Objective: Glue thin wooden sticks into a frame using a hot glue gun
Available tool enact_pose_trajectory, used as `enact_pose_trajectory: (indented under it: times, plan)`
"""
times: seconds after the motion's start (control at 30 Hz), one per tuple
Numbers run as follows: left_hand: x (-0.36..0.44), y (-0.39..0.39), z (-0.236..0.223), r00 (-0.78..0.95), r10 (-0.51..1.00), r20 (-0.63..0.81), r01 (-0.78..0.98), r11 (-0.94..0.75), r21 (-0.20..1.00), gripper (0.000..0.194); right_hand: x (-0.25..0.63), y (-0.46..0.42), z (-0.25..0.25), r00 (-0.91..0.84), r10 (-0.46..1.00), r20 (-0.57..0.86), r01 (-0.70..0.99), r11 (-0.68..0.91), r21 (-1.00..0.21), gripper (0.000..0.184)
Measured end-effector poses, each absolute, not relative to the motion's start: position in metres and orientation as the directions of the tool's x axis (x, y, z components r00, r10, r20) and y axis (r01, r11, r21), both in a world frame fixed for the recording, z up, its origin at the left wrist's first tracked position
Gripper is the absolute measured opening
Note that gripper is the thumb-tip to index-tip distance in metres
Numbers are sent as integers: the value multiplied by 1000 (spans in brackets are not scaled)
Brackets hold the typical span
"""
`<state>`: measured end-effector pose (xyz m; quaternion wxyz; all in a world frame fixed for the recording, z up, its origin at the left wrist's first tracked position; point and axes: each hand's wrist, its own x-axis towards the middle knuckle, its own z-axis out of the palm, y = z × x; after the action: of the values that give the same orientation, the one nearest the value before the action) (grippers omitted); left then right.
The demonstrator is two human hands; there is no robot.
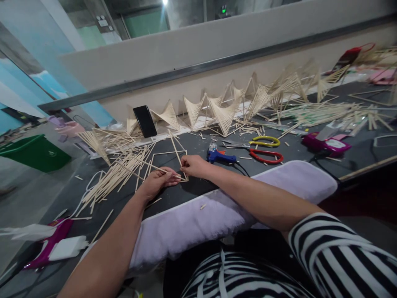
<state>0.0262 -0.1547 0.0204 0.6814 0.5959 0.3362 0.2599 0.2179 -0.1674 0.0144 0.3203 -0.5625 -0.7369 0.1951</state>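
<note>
My left hand (pixel 161 181) is closed around a thin wooden stick (pixel 149 164) near the front corner of a stick frame (pixel 169 152). At the same corner, my right hand (pixel 194 166) pinches a stick (pixel 176 147) that slants up and away from the frame. The two hands almost meet there. A blue hot glue gun (pixel 221 155) lies on the table just right of my right hand. Beside it rest scissors (pixel 265 149) with one yellow and one red handle. Loose sticks (pixel 119 176) are heaped to the left of my left hand.
Finished-looking twisted stick models (pixel 221 109) line the wall. A black phone (pixel 144 121) leans upright behind the frame. Purple devices stand at left (pixel 52 240) and right (pixel 327 143). A lilac fuzzy pad (pixel 192 225) covers the near table edge; a green bin (pixel 37 153) stands left.
</note>
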Motion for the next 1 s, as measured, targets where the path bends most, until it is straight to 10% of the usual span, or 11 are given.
enact_pose_trajectory:
  times: [1.0]
  plan:
    - [25,-156,22,644,751,-144,45,151,988,23,217,-168,14,-185,950,254,701,308,-643,4]
